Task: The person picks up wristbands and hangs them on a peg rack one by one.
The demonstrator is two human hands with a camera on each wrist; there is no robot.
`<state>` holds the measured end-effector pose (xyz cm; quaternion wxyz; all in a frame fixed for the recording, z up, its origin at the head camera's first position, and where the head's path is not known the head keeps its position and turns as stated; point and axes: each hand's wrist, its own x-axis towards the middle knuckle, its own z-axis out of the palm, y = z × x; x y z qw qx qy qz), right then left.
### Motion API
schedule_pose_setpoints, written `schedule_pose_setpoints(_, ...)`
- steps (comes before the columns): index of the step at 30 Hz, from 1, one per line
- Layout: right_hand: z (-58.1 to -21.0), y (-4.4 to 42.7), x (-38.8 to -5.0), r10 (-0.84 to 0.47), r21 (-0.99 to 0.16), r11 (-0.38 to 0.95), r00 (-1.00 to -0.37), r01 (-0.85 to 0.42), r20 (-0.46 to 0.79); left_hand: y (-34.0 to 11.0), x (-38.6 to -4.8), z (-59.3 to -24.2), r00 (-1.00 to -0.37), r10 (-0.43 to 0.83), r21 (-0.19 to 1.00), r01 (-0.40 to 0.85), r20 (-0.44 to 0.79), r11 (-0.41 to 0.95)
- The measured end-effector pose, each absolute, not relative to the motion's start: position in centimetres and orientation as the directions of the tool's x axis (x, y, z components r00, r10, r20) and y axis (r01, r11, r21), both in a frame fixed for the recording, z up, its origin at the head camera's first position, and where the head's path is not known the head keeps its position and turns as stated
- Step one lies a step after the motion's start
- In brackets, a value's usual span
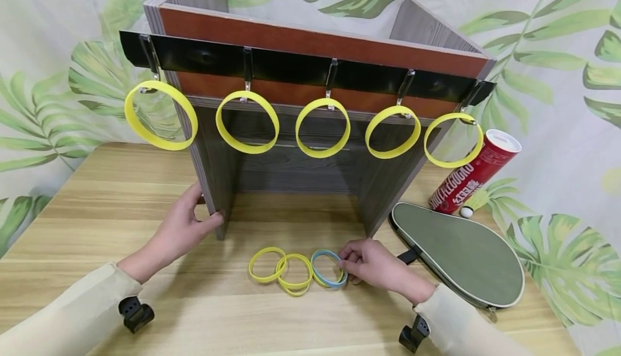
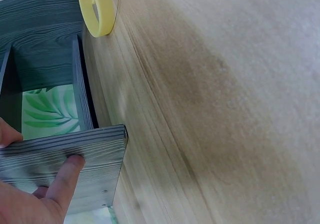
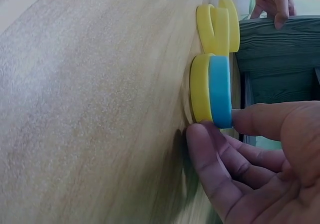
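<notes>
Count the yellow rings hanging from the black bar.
5. Along the black bar, left to right: far-left ring, second ring, middle ring, fourth ring, and far-right ring, partly overlapping the red tube in the head view. No hanging ring appears hidden.

Colours and patterns around the grey wood-grain stand (image 1: 385, 183)
Stand front: reddish-brown band (image 1: 310, 43), black strip (image 1: 291, 67), yellow hanging rings (image 1: 323, 154). In front of the stand: loose rings (image 3: 201, 92) in plain yellow, one blue ring (image 3: 220, 92). Right of the stand: red can (image 1: 473, 178) with white lettering, olive-green case (image 1: 458, 259) with pale edging. Beneath the stand: counter (image 1: 204, 323), light-brown wood grain. Behind the stand: whitish backdrop (image 1: 558, 97), green leaf print.
</notes>
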<state>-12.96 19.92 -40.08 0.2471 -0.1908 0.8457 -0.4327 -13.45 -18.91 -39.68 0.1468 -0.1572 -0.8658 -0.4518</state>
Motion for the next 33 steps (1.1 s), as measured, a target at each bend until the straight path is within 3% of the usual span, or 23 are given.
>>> schedule_pose_setpoints(15,-39.74,20.71,-13.5,-0.555,-0.843,0.524,-0.801,-0.126,-0.224,-19.0,-13.37,-39.66,-0.912,0.138,0.735,0.395,0.386,0.551)
schedule_pose_setpoints(33,-39.12,20.74,-13.83,-0.585,-0.914,0.396,-0.791,-0.084,-0.181,-18.97,-13.41,-39.76,-0.912,0.141,0.736,0.396,0.385,0.549)
